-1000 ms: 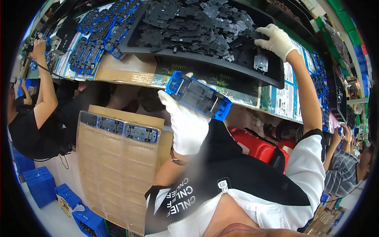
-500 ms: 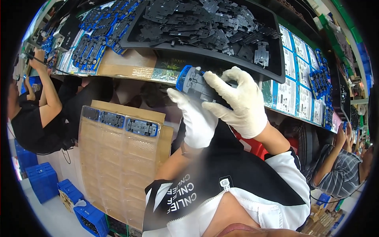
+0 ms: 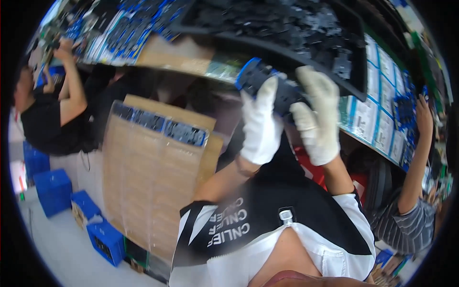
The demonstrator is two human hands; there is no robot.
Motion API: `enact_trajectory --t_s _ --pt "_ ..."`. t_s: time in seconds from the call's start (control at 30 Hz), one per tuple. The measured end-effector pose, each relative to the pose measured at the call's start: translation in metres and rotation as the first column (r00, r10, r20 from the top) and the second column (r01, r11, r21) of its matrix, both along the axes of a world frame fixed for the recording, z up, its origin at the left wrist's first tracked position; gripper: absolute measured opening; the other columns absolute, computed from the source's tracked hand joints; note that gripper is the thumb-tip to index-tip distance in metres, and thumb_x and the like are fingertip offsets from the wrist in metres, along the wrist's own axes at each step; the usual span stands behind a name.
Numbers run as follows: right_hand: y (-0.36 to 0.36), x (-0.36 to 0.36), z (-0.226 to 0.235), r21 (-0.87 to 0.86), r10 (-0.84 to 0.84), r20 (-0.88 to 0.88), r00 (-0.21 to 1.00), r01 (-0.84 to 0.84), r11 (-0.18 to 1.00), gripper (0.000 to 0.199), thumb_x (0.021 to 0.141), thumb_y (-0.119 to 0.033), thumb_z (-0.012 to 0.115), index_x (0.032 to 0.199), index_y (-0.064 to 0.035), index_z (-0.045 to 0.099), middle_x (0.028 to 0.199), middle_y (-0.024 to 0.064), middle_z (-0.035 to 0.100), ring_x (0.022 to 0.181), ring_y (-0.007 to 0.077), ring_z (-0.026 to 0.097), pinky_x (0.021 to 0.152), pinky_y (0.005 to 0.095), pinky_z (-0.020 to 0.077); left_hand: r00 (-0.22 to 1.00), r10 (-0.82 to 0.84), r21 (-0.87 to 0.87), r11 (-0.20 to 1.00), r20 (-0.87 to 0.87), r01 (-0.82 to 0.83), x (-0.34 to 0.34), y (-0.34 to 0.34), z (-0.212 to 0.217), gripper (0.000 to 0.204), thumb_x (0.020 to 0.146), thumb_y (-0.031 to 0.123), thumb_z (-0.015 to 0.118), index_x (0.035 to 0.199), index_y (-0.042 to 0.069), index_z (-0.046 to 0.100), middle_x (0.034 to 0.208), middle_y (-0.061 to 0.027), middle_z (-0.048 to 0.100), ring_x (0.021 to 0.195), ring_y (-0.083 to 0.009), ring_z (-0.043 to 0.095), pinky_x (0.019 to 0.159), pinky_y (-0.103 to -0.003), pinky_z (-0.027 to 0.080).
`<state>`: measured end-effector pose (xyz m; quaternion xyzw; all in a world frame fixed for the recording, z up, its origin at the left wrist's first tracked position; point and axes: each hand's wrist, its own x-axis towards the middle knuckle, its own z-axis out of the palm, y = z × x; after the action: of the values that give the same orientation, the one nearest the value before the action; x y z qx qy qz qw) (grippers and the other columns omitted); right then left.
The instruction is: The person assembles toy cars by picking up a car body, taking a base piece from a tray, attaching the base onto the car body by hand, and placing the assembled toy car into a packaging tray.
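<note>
A toy car [image 3: 260, 79] with a blue body and a black underside is held up in front of the bench, its underside facing me. My left hand [image 3: 262, 126], in a white glove, grips it from below with the thumb across the underside. At the car's right end is my right hand [image 3: 321, 117] in a cream glove, thumb and fingers on either side of that end. Motion blur hides the exact contact there. Just beyond the hands is a large black bin [image 3: 267, 44] heaped with flat black chassis plates [image 3: 258, 16].
At lower left, a clear blister tray [image 3: 148, 177] on cardboard holds several blue-black cars along its far row. Several cars [image 3: 134, 33] lie on the bench at far left, others [image 3: 404, 107] at right. Blue crates [image 3: 52, 191] stand on the floor. People work at both sides.
The whole view has shifted and blurred. My right hand has moved from over the car's underside to its right end, while my left thumb has come across the underside.
</note>
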<state>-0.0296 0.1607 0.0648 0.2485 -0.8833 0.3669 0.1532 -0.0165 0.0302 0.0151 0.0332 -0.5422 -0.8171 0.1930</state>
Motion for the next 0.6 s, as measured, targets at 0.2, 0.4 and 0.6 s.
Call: enact_trajectory --t_s 0.2,0.4,0.6 --pt "-0.012 0.020 -0.024 -0.726 0.384 0.603 0.699 0.282 0.627 0.076 0.082 -0.027 0.084 0.143 0.0017 0.047 0.139 0.0123 0.055 0.125 0.0214 0.054 0.106 0.0341 0.0423 0.988 0.008 0.394 0.916 0.154 -0.069 0.007 0.007 0.016 0.028 0.097 0.022 0.063 0.119 0.006 0.055 0.110 -0.0073 0.065 0.094 -0.0167 0.065 0.082 -0.031 0.055" --pt "-0.011 0.029 -0.032 -0.704 0.363 0.605 0.709 0.264 0.659 0.065 0.090 -0.030 0.076 0.141 0.0001 0.051 0.134 0.0091 0.058 0.121 0.0175 0.056 0.105 0.0324 0.0437 0.984 -0.024 0.298 0.954 0.176 -0.030 0.009 -0.002 0.009 0.031 0.097 0.027 0.062 0.118 0.005 0.056 0.106 -0.0083 0.066 0.094 -0.0175 0.065 0.087 -0.033 0.053" --pt "-0.004 0.034 -0.039 -0.750 0.467 0.595 0.654 0.243 0.616 0.054 0.098 -0.023 0.062 0.146 -0.0028 0.047 0.138 0.0076 0.055 0.115 0.0128 0.053 0.098 0.0283 0.0437 0.975 -0.079 0.463 0.886 0.208 -0.028 0.010 -0.020 -0.001 0.052 0.102 0.049 0.048 0.126 0.004 0.058 0.117 -0.0101 0.064 0.110 -0.0228 0.061 0.097 -0.043 0.048"
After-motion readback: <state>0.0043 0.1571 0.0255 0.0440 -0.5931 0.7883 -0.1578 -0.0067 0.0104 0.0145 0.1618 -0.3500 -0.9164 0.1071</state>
